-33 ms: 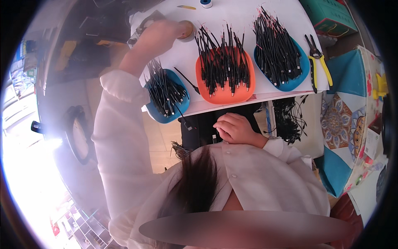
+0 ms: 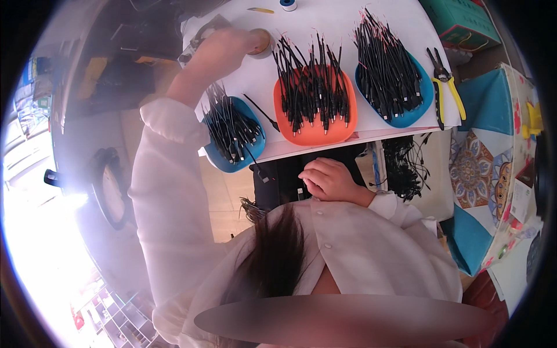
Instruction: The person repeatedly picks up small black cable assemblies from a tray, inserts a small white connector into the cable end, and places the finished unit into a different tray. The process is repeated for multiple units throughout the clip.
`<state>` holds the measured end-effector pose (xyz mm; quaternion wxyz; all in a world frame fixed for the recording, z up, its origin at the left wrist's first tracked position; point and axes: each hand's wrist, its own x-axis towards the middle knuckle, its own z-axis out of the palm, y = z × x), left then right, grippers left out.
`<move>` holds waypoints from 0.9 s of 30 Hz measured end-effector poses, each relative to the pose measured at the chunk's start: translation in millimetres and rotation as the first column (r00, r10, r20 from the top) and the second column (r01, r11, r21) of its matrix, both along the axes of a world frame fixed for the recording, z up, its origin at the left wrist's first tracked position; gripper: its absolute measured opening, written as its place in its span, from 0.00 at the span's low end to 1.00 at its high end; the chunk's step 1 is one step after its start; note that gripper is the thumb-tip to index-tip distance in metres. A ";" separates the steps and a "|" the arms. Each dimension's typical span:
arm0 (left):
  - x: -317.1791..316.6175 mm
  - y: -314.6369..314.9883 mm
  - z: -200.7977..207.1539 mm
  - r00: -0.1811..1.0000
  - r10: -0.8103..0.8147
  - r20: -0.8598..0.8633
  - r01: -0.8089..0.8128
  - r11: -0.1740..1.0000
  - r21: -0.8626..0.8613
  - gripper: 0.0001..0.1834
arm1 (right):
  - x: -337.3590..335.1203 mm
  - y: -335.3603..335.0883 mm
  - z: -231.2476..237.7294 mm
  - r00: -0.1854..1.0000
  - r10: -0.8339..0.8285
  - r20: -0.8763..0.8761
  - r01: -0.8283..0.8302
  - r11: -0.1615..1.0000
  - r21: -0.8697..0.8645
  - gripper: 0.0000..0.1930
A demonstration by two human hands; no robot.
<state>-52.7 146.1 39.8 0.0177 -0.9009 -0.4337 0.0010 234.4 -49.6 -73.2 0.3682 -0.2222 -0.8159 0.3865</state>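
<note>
My left hand [image 2: 229, 51] reaches to the table's far left, its fingers closed at a small round tin [image 2: 264, 44] with a brown inside; the fingertips are partly hidden. In front of my body rests my right hand [image 2: 332, 180], its fingers curled; whatever they may hold is hidden. A light-coloured USB plug [image 2: 300, 194] shows beside it. Nearest the left forearm is a blue tray [image 2: 229, 165] of black USB cables [image 2: 232, 130], one hanging over its edge. An orange tray [image 2: 325, 137] holds black cables with barrel plugs [image 2: 316, 87]. A single black cable [image 2: 261, 111] lies between these trays.
A second blue tray [image 2: 415, 119] heaped with black cables [image 2: 386, 69] stands to the right, beside yellow-handled wire strippers [image 2: 445, 87]. A spool [image 2: 288, 4] and a yellow cutter [image 2: 261, 10] lie at the back. More cables [image 2: 403, 168] hang below the table edge.
</note>
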 end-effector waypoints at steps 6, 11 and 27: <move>6.7 0.9 -0.3 1.000 0.004 -0.020 -0.004 1.000 -0.002 0.13 | 1.2 0.1 -0.5 1.000 0.002 0.007 -0.002 1.000 0.008 0.05; 9.1 -2.4 2.0 1.000 0.016 0.007 -0.016 1.000 -0.007 0.10 | 1.8 -0.9 0.0 1.000 -0.005 0.005 0.005 1.000 0.012 0.05; -77.0 -13.2 33.1 0.842 0.480 0.247 -0.496 0.868 0.004 0.07 | 0.9 -1.6 3.5 1.000 0.000 0.022 0.000 1.000 0.007 0.05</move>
